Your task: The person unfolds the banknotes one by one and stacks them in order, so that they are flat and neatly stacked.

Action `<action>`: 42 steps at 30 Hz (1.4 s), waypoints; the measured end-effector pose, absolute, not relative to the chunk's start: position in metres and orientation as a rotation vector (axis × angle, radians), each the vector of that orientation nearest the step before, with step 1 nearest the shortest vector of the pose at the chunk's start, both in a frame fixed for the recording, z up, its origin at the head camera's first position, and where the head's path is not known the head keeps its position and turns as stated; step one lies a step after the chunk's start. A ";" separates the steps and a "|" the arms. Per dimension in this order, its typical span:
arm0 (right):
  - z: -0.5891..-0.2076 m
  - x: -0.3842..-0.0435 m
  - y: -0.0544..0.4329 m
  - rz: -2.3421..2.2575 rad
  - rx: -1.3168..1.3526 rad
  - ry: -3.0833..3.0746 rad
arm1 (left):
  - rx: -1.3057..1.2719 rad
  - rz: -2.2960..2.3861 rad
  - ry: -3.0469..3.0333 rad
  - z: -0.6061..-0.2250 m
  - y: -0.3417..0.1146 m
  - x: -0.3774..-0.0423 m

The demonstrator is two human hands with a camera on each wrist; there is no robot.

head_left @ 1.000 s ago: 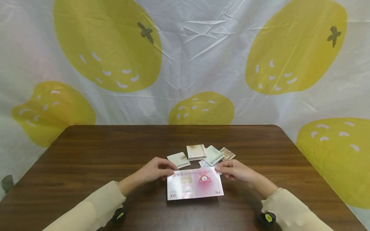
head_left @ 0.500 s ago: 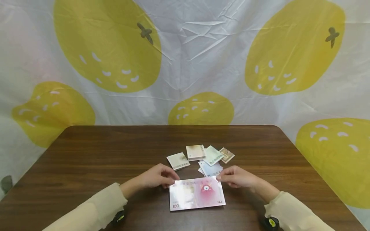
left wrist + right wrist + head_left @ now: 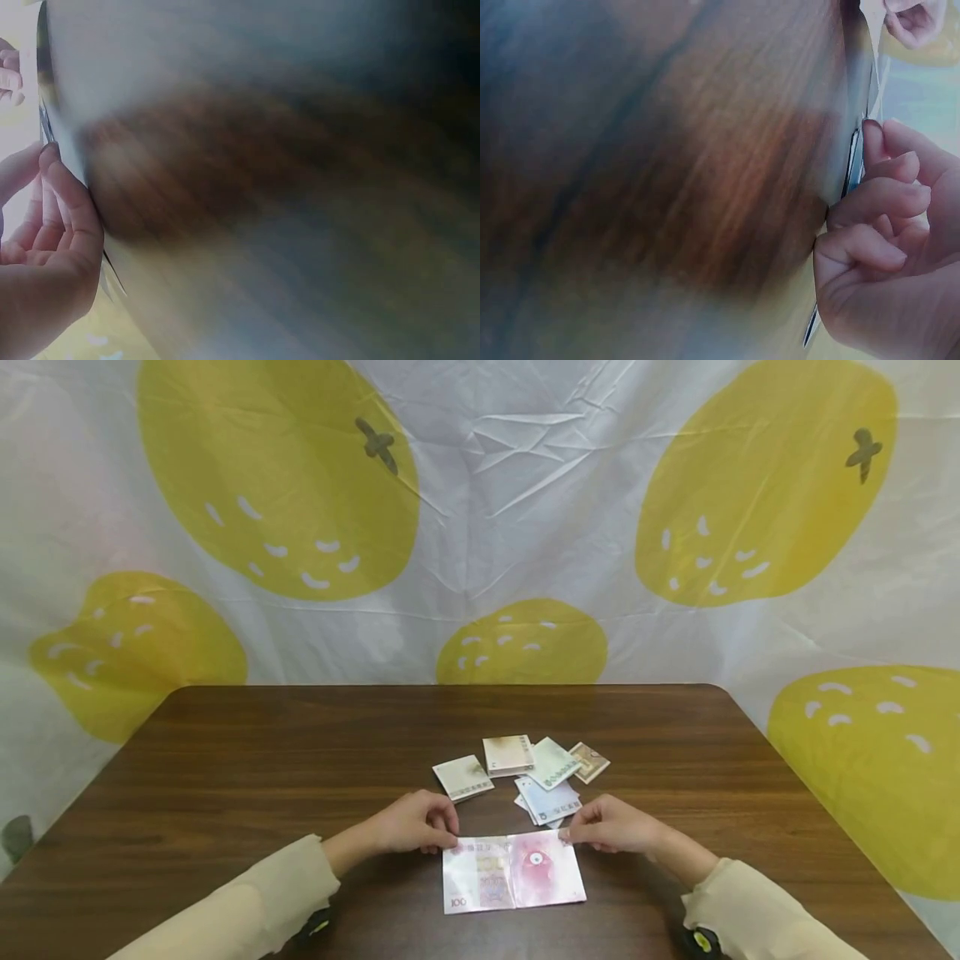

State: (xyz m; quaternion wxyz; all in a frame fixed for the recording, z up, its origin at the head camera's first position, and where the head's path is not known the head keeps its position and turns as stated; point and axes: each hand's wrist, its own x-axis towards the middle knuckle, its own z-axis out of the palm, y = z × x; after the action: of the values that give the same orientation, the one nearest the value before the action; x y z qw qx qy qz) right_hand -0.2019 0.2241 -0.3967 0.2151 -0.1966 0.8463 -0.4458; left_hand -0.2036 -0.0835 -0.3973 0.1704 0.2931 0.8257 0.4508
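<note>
A pink 100 banknote (image 3: 495, 881) with a crease down its middle lies nearly flat, low over the table in front of the person. My left hand (image 3: 416, 822) pinches its far left corner between thumb and forefinger. At the far right corner, my right hand (image 3: 611, 825) pinches it the same way. In the left wrist view the note is a thin edge at the fingertips of the left hand (image 3: 56, 225). The right wrist view shows the right hand (image 3: 892, 210) with its other fingers curled beside the note's edge.
Beyond the hands sit folded banknotes: a pale green one (image 3: 463, 778), a thick brownish stack (image 3: 508, 755), a green one (image 3: 553, 763), blue ones (image 3: 547, 802) and a brown one (image 3: 590, 763). The dark wooden table (image 3: 300, 735) ends at a lemon-print cloth (image 3: 465, 527).
Both hands have drawn the pink banknote toward the person and lowered it, uncovering the blue notes behind. Its near edge has flattened and the middle crease shows more plainly.
</note>
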 end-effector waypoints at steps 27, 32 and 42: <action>-0.398 -0.200 0.217 -1.028 -0.527 2.627 | 0.934 1.066 2.578 -0.400 -0.079 -0.205; -0.398 -0.201 0.216 -0.977 -0.548 2.669 | 0.932 1.058 2.595 -0.398 -0.079 -0.206; -0.395 -0.206 0.221 -1.093 -0.499 2.612 | 0.896 1.124 2.575 -0.398 -0.079 -0.206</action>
State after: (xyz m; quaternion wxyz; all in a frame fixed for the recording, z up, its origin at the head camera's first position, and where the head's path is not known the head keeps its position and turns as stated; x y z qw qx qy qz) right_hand -0.2061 0.2210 -0.3948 0.1328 -0.1719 0.9005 -0.3767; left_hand -0.2055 -0.0790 -0.3978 0.0962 0.3024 0.8692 0.3792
